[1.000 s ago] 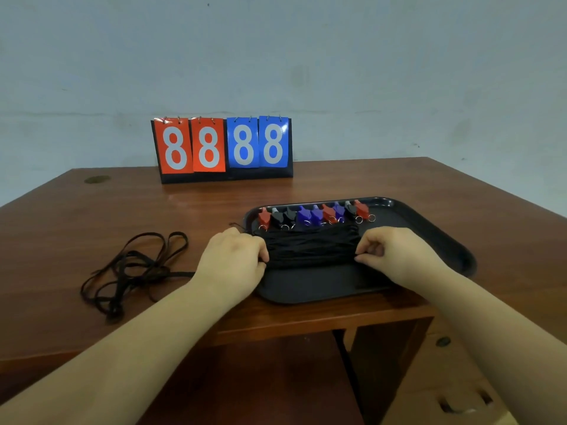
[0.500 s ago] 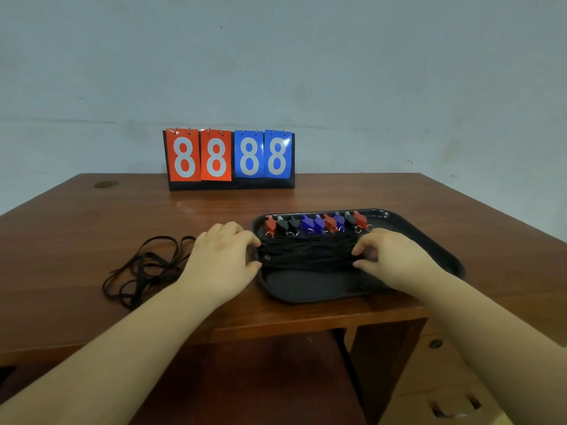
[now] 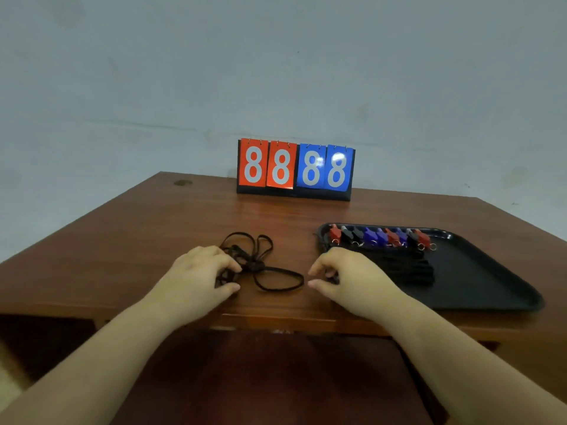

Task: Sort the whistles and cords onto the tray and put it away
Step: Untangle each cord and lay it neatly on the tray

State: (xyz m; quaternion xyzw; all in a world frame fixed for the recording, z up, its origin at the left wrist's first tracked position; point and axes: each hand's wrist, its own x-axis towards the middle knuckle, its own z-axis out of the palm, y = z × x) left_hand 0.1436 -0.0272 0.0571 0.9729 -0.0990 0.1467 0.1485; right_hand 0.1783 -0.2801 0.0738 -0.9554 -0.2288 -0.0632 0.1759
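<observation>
The wooden table (image 3: 122, 240) fills mid-frame; the black tray (image 3: 478, 277) at right carries bundled cords (image 3: 405, 268) and a whistle row (image 3: 380, 237). Centre, the left hand (image 3: 196, 276) pinches the loose cord (image 3: 264, 268); the right hand (image 3: 346, 277) hovers loosely curled, holding nothing

desk (image 3: 153, 256): brown wood, smooth, a bit shiny
tray (image 3: 478, 271): black plastic, smooth, shiny along the rim
whistles (image 3: 380, 237): red, black and blue plastic, with small shiny metal rings
cords (image 3: 405, 266) on the tray: black cloth, dull and soft-looking
loose cord (image 3: 270, 271) left of the tray: black cloth, dull
score cards (image 3: 294, 168) behind the tray: shiny, smooth
wall (image 3: 276, 72): pale paint, dull
</observation>
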